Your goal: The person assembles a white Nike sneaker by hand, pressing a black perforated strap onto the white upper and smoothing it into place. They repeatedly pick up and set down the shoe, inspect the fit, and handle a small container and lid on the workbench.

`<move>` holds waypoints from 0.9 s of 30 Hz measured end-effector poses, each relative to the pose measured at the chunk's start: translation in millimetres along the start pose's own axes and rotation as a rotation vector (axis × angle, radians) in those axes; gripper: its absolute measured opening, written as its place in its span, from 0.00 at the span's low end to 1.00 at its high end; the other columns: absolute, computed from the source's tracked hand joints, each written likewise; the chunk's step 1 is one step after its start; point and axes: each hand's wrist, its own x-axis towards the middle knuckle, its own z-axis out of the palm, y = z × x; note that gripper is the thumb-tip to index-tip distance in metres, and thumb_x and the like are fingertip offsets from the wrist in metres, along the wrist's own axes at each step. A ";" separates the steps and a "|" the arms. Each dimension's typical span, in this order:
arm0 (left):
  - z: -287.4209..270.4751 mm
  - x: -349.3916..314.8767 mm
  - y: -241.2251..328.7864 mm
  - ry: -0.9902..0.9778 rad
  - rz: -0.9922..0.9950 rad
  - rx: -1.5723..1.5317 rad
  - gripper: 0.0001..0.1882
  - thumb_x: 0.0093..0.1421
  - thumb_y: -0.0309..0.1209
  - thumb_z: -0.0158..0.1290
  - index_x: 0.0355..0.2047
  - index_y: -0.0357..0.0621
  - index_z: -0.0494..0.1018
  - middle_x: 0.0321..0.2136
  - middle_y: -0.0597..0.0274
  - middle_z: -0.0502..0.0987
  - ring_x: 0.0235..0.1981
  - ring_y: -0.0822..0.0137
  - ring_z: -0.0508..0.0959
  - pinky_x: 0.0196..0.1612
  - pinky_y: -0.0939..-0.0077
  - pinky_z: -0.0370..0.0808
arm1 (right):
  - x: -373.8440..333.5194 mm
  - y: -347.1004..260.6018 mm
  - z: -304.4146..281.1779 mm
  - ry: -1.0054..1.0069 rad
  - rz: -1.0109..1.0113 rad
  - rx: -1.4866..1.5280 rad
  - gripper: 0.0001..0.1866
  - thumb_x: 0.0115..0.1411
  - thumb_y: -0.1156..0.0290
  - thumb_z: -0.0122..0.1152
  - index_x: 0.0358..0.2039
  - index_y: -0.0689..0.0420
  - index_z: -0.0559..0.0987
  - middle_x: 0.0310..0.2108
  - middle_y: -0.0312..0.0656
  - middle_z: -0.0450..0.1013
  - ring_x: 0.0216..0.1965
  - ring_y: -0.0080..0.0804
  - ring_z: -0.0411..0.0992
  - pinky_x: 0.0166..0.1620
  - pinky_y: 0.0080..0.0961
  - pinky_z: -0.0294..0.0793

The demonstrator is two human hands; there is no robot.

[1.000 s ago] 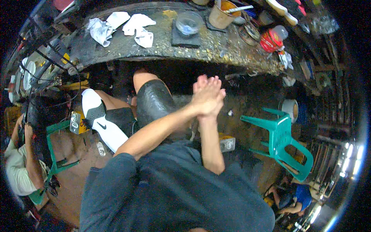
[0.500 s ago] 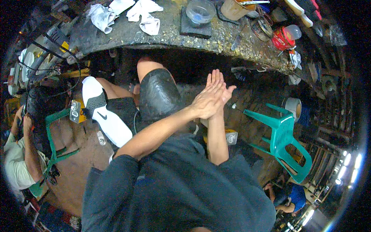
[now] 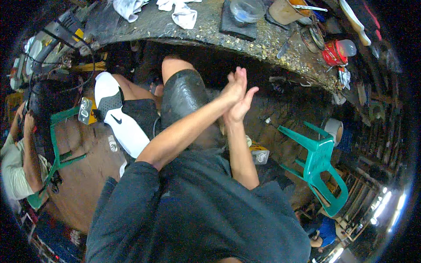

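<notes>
My left hand [image 3: 236, 89] lies against my right hand [image 3: 239, 109], palm to palm, in front of my body above my lap. The fingers of both are stretched out, and the right thumb points away to the side. Neither hand shows anything held. Below and left of them, a shiny black covering [image 3: 182, 96] wraps my thigh near the knee. Farther left, a white item with a grey patch [image 3: 127, 136] lies along my other leg.
A rough worktable [image 3: 184, 35] curves across the far side, bearing white cloths [image 3: 184, 15], a clear bowl [image 3: 247, 11], a bucket [image 3: 285, 11] and a red can [image 3: 335, 53]. A green plastic chair [image 3: 318, 158] stands right. Another person [image 3: 22, 162] sits at far left.
My hands have slid against each other, the left one drawing back and turning edge-on. The whole view has shifted slightly, with the worktable now higher and further right.
</notes>
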 end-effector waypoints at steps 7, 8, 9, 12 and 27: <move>-44.3 14.5 17.9 -0.015 -0.338 -0.105 0.44 0.77 0.58 0.32 0.76 0.30 0.47 0.75 0.33 0.54 0.77 0.36 0.52 0.79 0.51 0.53 | -22.8 8.8 0.4 0.345 0.038 -0.228 0.41 0.78 0.38 0.32 0.78 0.58 0.57 0.79 0.47 0.53 0.78 0.46 0.53 0.78 0.42 0.50; -61.8 19.8 15.8 -0.006 -0.232 -0.038 0.40 0.78 0.54 0.32 0.73 0.28 0.55 0.74 0.31 0.58 0.76 0.33 0.54 0.78 0.48 0.53 | -29.9 13.3 6.8 0.298 0.102 -0.043 0.40 0.78 0.41 0.35 0.78 0.57 0.56 0.79 0.47 0.55 0.78 0.47 0.54 0.78 0.44 0.50; -69.7 13.5 19.3 -0.088 -0.121 0.031 0.38 0.77 0.52 0.32 0.71 0.27 0.59 0.73 0.31 0.58 0.75 0.33 0.55 0.77 0.47 0.54 | -29.5 12.0 12.8 0.316 0.060 -0.139 0.40 0.78 0.41 0.35 0.79 0.57 0.54 0.79 0.47 0.55 0.78 0.47 0.53 0.78 0.43 0.51; -76.0 -15.2 24.8 -0.283 0.241 0.257 0.36 0.77 0.47 0.33 0.70 0.26 0.62 0.74 0.31 0.57 0.78 0.38 0.52 0.79 0.48 0.49 | -17.7 -1.6 19.9 0.409 -0.062 -0.256 0.41 0.78 0.41 0.38 0.78 0.59 0.56 0.78 0.49 0.55 0.80 0.44 0.49 0.80 0.41 0.45; -99.5 -65.4 32.8 -0.381 0.095 -0.343 0.36 0.77 0.47 0.36 0.77 0.38 0.47 0.77 0.36 0.51 0.76 0.39 0.58 0.76 0.55 0.58 | 23.6 -33.5 -41.9 0.586 -0.375 -0.848 0.19 0.76 0.53 0.58 0.38 0.58 0.75 0.27 0.38 0.74 0.23 0.29 0.73 0.22 0.28 0.74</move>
